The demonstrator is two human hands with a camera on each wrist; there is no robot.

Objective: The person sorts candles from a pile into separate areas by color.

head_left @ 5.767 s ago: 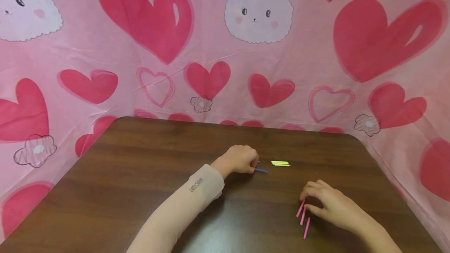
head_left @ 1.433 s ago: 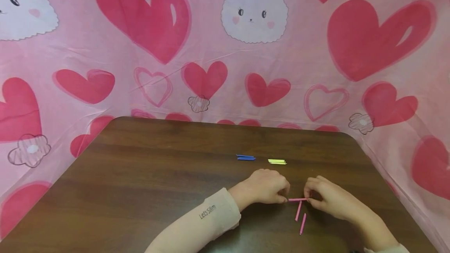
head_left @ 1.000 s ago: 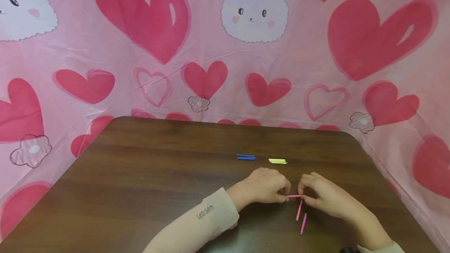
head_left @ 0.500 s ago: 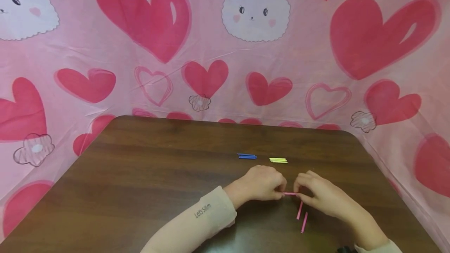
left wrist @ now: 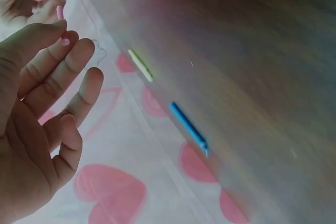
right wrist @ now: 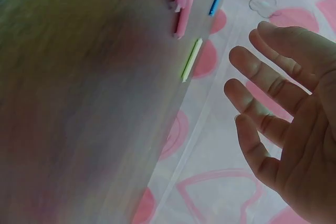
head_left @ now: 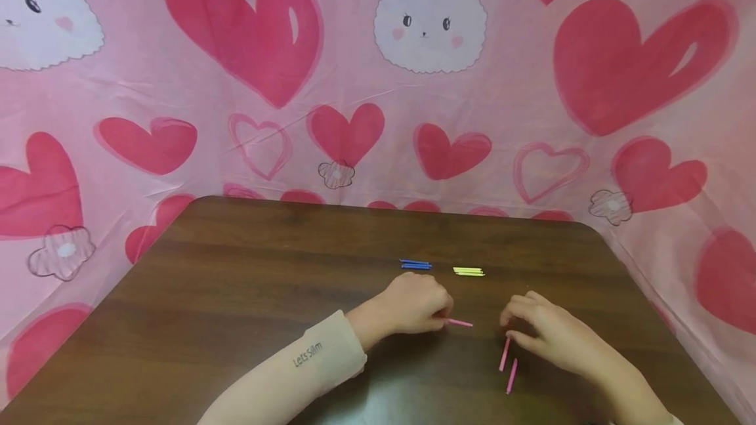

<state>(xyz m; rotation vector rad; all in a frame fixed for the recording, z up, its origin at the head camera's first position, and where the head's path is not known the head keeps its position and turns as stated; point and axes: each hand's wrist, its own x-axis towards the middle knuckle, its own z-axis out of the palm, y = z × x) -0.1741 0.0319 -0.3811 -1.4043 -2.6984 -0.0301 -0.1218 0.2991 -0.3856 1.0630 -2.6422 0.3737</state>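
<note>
My left hand [head_left: 416, 303] pinches a thin pink candle [head_left: 460, 323] between thumb and forefinger, its free end pointing right. In the left wrist view the same pink candle [left wrist: 60, 13] shows between the thumb and fingertips. My right hand [head_left: 546, 330] holds nothing; its fingers are loosely bent in the right wrist view. Two more pink candles, an upper one [head_left: 504, 354] and a lower one [head_left: 512, 376], lie on the table just below the right fingertips. Whether the thumb touches the upper one I cannot tell.
Blue candles [head_left: 416, 265] lie side by side behind the left hand on the brown wooden table [head_left: 266, 281]. To their right is a small row of yellow candles [head_left: 469, 271]. A pink cloth [head_left: 354, 84] with hearts hangs behind the table.
The left hand earlier left the blue candles, now side by side. Both hands then held one pink candle; the right has let go, and the left has carried it leftward.
</note>
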